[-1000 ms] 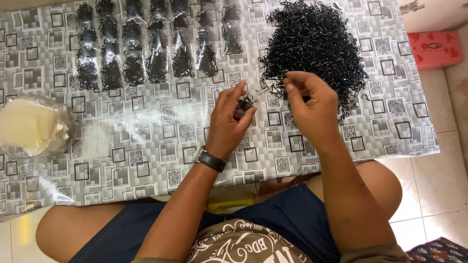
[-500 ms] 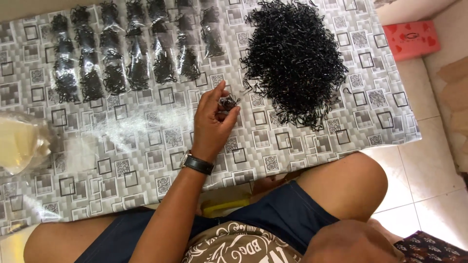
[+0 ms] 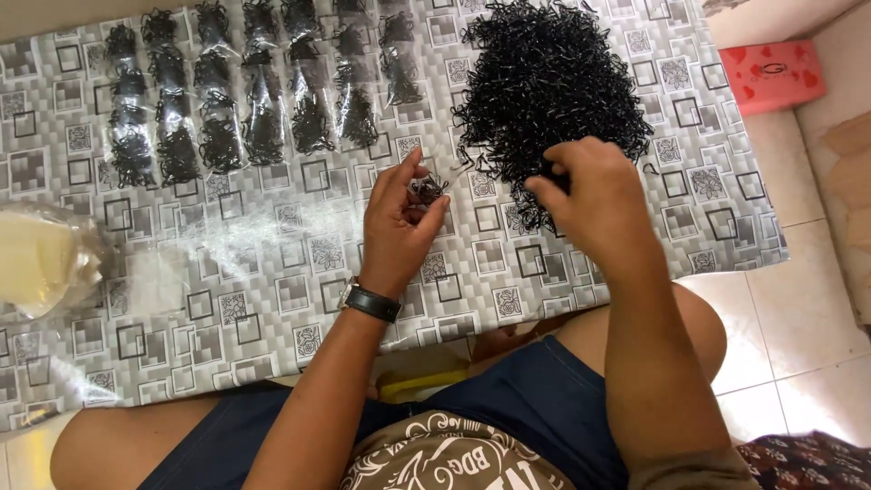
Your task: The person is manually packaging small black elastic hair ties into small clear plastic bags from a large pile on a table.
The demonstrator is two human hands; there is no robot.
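Bands: small bunch (image 3: 426, 190) of black elastic loops sits pinched in my left hand (image 3: 396, 231), thumb and forefinger closed on it, held just above the surface (image 3: 272, 272). Right hand (image 3: 594, 204) is down at the near edge of the big pile (image 3: 549, 100), fingers curled into the loops; can't tell if they've closed on any yet, tips are hidden behind the knuckles.

How I'd do this step well, imo:
- Keep L pinch firm but not crushing. Loops are springy and a loose grip lets them fan out and drop.
- With R, pick from the pile's near fringe, not the middle. Strands there look less tangled, so fewer extras drag along.
- Lift slowly and shake lightly so hangers-on fall back on the pile, not onto the surface btw the hands.
- Bring R over to L rather than the other way; the L bunch stays steady and the count stays easy to track.
- Feed new loops in beside the thumb so the bunch stays aligned.

Nearby: rows of filled clear packets (image 3: 245, 100) lie at the far left of the surface, well apart from both hands. Clear bag w/ pale sheets (image 3: 41, 259) sits at the left edge. Red box (image 3: 769, 77) is on the floor past the right end. Wristwatch (image 3: 370, 303) on L wrist.
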